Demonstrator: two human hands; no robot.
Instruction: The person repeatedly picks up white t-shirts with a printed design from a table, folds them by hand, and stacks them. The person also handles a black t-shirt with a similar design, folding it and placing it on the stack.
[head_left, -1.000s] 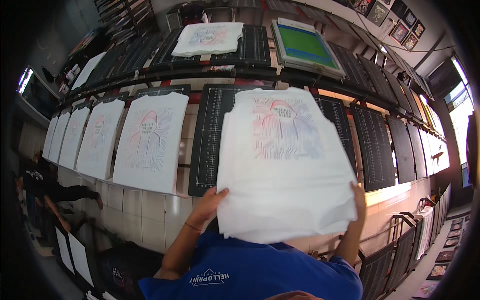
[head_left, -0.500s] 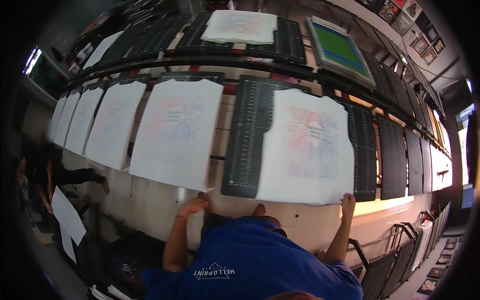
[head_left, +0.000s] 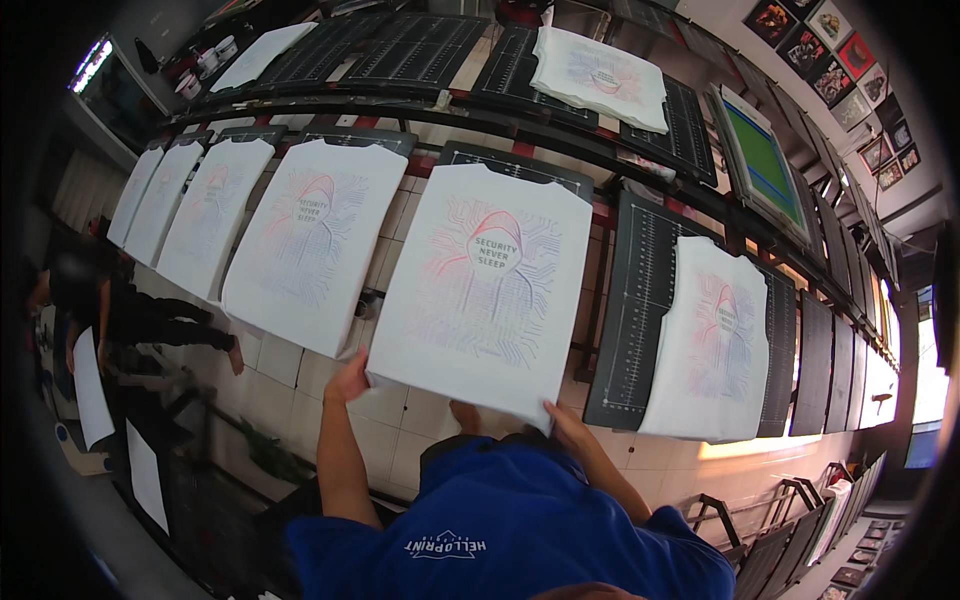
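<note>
Left hand [head_left: 349, 381] and right hand [head_left: 565, 423] each pinch a lower corner of the white printed shirt [head_left: 487, 288], the fingers of both grips closed on the hem edge. The left hand holds the near-left corner, the right hand the near-right corner; the hem runs between them as a line sloping down to the right. From both grips the shirt extends away from the person, up the picture, its long axis running from hem to collar and leaning slightly to the right. The shirt lies flat over a dark platen [head_left: 520, 168], of which only the far edge shows beyond the collar. The two hands stand at about the same reach, the left a little farther from the body; neither is clearly nearer to the collar end.

Just to the left, apart from the held shirt by a narrow gap, lies a second printed shirt [head_left: 312, 240] on its own platen, and beyond it a row of further shirts [head_left: 190, 215]. To the right, a black gridded platen [head_left: 640, 300] carries a smaller folded shirt [head_left: 712, 345]. Below the hem, between the hands and the person's blue top [head_left: 520, 540], pale floor tiles [head_left: 405, 430] show. A green-meshed printing screen [head_left: 762, 160] stands at the far right.
</note>
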